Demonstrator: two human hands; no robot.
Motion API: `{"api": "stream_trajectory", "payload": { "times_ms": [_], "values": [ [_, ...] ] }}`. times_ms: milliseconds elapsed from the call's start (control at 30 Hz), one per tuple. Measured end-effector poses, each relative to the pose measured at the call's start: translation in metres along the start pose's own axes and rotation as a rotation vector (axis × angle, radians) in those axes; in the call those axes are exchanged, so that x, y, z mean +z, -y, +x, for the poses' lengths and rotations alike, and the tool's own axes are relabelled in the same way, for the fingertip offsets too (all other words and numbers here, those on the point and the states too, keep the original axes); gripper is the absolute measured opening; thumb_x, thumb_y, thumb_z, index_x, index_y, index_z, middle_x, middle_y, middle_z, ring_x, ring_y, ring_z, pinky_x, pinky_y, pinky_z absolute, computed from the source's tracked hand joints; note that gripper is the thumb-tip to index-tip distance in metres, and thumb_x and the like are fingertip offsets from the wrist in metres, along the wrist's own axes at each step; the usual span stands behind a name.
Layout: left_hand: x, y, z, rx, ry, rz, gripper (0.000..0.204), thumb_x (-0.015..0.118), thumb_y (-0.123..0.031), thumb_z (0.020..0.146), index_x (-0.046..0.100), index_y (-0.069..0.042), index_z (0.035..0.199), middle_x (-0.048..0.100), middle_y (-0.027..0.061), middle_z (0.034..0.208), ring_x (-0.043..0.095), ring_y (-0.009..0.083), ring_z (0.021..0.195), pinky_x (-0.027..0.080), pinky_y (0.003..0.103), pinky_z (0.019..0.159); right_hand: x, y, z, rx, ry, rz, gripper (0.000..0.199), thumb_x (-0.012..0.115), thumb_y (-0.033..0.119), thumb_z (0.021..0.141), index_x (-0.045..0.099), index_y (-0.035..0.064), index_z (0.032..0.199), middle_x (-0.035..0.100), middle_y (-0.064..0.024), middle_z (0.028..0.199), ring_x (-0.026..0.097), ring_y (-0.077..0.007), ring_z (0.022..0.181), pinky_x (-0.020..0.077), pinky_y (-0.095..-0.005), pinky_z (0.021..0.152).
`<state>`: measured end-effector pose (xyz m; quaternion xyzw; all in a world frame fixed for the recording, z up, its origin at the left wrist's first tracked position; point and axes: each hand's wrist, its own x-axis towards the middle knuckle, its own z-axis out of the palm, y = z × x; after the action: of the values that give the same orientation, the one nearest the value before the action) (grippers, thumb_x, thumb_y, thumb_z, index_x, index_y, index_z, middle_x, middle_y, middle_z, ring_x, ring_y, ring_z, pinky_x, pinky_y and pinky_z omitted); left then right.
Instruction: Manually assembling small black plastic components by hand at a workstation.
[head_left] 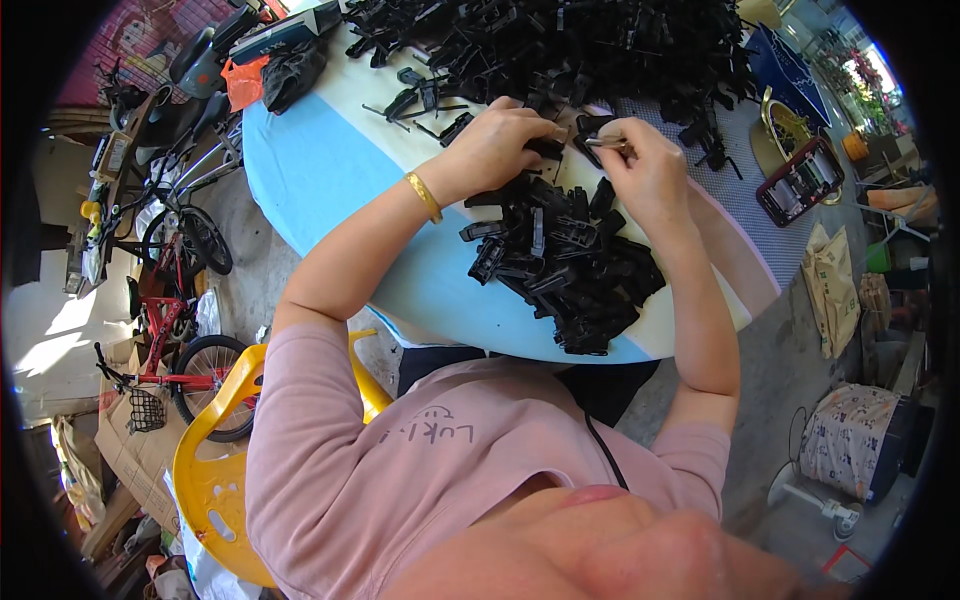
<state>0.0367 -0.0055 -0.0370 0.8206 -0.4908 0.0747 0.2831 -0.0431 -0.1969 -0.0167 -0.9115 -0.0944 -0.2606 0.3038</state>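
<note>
My left hand (497,152), with a gold bracelet (424,197) at the wrist, is closed, its fingertips on a small black plastic part (546,148). Close by on the right, my right hand (648,172) pinches a small, thin metal-looking tool (608,143); its exact kind is too small to tell. The tool's tip is beside another black part (588,128). Below both hands, near the table edge, lies a heap of black plastic parts (560,260). A far larger pile of similar parts (560,50) covers the far side of the table.
The round table has a blue and cream cover (330,190). At its right are a phone-like device (800,181), a gold-rimmed round object (783,125) and a blue box (790,75). An orange bag (245,82) lies far left. A yellow chair (215,490) and red bicycle (165,335) stand left.
</note>
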Motion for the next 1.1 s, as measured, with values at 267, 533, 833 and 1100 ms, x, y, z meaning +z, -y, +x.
{"api": "stream_trajectory", "payload": {
  "times_ms": [267, 533, 833, 1100],
  "values": [
    [-0.015, -0.018, -0.004, -0.208, -0.051, -0.656, 0.028, 0.062, -0.009, 0.080, 0.058, -0.003, 0.107, 0.062, 0.0076, 0.096, 0.058, 0.0177, 0.088, 0.046, 0.027, 0.079, -0.003, 0.017, -0.006, -0.275, 0.212, 0.213, 0.019, 0.060, -0.006, 0.072, 0.062, 0.0010, 0.089, 0.057, -0.0086, 0.073, 0.057, -0.0172, 0.064, 0.0454, -0.0249, 0.057],
    [-0.017, -0.049, -0.014, -0.162, -0.095, -1.283, 0.057, 0.063, -0.006, 0.082, 0.035, 0.003, 0.130, 0.056, 0.0053, 0.108, 0.053, 0.0101, 0.099, 0.044, 0.024, 0.085, -0.014, 0.031, -0.009, -0.104, 0.175, 0.514, 0.010, 0.065, 0.002, 0.076, 0.060, -0.0015, 0.083, 0.058, -0.0024, 0.074, 0.055, -0.0084, 0.068, 0.0440, -0.0214, 0.060],
    [-0.014, -0.056, -0.016, -0.112, -0.031, -1.176, 0.063, 0.062, 0.006, 0.077, 0.032, 0.000, 0.132, 0.050, 0.0082, 0.117, 0.054, 0.0137, 0.101, 0.045, 0.028, 0.088, -0.015, 0.028, -0.005, 0.436, 0.324, 0.848, 0.015, 0.069, 0.007, 0.076, 0.054, 0.0054, 0.077, 0.051, 0.0039, 0.065, 0.043, -0.0013, 0.056, 0.0321, -0.0144, 0.048],
    [-0.019, -0.061, -0.019, -0.344, -0.065, -0.847, 0.041, 0.055, 0.005, 0.082, 0.043, 0.001, 0.121, 0.054, 0.0068, 0.109, 0.058, 0.0114, 0.091, 0.047, 0.024, 0.082, -0.016, 0.033, -0.005, 0.494, 0.306, 1.048, 0.011, 0.059, 0.012, 0.085, 0.057, 0.0018, 0.089, 0.048, 0.0043, 0.067, 0.036, 0.0015, 0.051, 0.0252, -0.0134, 0.042]
  ]
}}
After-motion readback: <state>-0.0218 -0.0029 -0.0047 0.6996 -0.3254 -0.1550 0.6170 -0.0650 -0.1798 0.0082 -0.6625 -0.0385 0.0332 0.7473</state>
